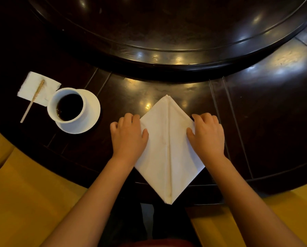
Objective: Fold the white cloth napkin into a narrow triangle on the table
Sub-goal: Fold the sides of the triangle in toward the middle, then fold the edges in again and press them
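Note:
The white cloth napkin (168,148) lies on the dark wooden table (267,125) as a diamond, one point away from me and one point hanging just over the near edge. A seam runs down its middle where two folded flaps meet. My left hand (128,135) grips the napkin's left corner, fingers curled under the edge and thumb on top. My right hand (208,134) holds the right corner the same way. Both hands cover the side corners.
A white cup of dark drink (68,105) stands on a white saucer (90,120) to the left. Beyond it a paper napkin (35,86) carries a wooden stir stick (33,100). A raised round turntable (167,32) fills the table's far side.

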